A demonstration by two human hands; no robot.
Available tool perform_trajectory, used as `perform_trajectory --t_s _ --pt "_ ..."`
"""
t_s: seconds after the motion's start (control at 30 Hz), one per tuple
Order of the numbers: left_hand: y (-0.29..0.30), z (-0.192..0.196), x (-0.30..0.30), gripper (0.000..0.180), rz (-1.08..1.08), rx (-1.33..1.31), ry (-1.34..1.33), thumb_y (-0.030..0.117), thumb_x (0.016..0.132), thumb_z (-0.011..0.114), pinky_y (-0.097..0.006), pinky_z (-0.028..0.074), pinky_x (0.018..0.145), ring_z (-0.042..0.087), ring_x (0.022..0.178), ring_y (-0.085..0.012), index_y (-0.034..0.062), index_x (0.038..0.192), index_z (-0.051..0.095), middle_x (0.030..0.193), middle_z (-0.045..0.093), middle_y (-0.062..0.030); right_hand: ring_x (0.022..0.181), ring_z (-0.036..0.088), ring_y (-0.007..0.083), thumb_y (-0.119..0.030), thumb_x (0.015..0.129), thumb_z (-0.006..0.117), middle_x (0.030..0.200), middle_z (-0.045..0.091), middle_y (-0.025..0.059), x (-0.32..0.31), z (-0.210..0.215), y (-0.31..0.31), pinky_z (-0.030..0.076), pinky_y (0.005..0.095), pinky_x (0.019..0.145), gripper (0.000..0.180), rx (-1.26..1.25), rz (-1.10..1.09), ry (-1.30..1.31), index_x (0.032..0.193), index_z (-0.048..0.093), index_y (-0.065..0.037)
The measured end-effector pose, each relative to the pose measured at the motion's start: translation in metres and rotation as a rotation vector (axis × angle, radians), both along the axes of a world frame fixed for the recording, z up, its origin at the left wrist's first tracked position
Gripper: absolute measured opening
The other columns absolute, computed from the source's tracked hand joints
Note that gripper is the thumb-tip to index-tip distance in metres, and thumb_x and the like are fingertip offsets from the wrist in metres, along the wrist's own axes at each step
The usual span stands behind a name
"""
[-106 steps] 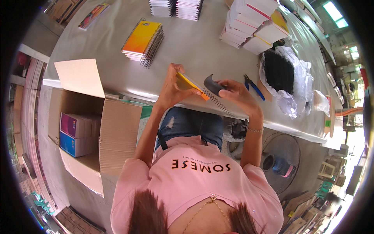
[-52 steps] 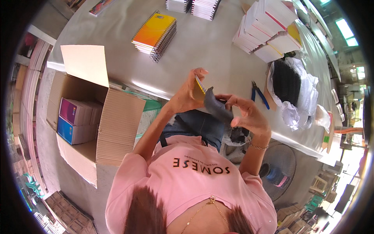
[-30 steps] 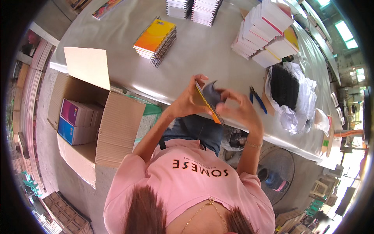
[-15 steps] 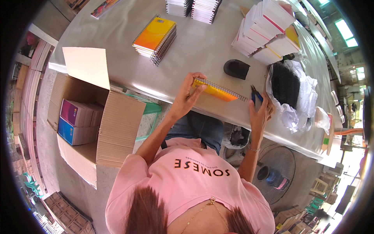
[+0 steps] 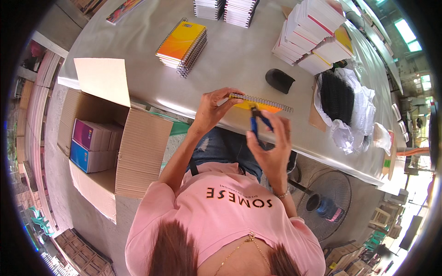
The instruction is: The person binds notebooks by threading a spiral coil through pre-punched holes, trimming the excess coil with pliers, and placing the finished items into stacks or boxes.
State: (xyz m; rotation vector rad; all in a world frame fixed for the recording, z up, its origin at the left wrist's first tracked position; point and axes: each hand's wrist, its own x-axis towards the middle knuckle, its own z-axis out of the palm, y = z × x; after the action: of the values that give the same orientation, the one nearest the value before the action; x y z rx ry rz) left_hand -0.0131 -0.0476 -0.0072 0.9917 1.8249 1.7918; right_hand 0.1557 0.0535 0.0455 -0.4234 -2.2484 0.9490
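Near the table's front edge, my left hand (image 5: 215, 109) grips the left end of a yellow-orange spiral notebook (image 5: 271, 108) between thumb and fingers. The notebook stands tilted, its wire coil running along the top edge. My right hand (image 5: 272, 146) is closed on blue-handled pliers (image 5: 254, 123), slightly smeared by motion. The pliers' dark jaws point at the notebook's near side, just below the coil; whether they touch it I cannot tell. Beyond the notebook lies a black curved object (image 5: 280, 81). Farther back on the left sits a pile of matching spiral notebooks (image 5: 183, 40).
An open cardboard box (image 5: 142, 152) with purple and blue books stands left of the table. Stacks of unbound pages (image 5: 313, 32) are at the back right, beside black wire coils (image 5: 338, 97) on white plastic. A fan (image 5: 324, 204) stands below the table's right side.
My right hand has picked the pliers up off the table at the right and brought them left to the notebook. My left hand keeps its hold, nearly in place.
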Motion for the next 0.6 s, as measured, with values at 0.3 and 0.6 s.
perform_trajectory --t_s 0.3,0.6 --pt "-0.003 -0.005 0.002 0.019 0.059 0.009 0.08 -0.001 0.09 0.062 -0.027 0.055 0.081 0.067 0.09 -0.0107 -0.004 0.109 0.067 0.096 0.073 -0.0094 0.091 0.063 0.0304 -0.017 0.073 0.078 0.102 0.06 0.012 -0.023 -0.03 -0.018 0.053 0.0398 0.077 0.05 0.099 -0.017 -0.013 0.119 0.063 -0.009" --pt "-0.003 -0.005 0.01 0.025 0.148 -0.022 0.151 -0.006 0.087 0.059 -0.027 0.056 0.079 0.071 0.091 -0.0135 -0.002 0.11 0.068 0.095 0.074 -0.0107 0.082 0.065 0.0288 -0.016 0.073 0.079 0.097 0.059 0.0122 -0.022 -0.033 -0.023 0.052 0.0364 0.069 0.046 0.038 -0.046 -0.075 0.115 0.064 -0.009"
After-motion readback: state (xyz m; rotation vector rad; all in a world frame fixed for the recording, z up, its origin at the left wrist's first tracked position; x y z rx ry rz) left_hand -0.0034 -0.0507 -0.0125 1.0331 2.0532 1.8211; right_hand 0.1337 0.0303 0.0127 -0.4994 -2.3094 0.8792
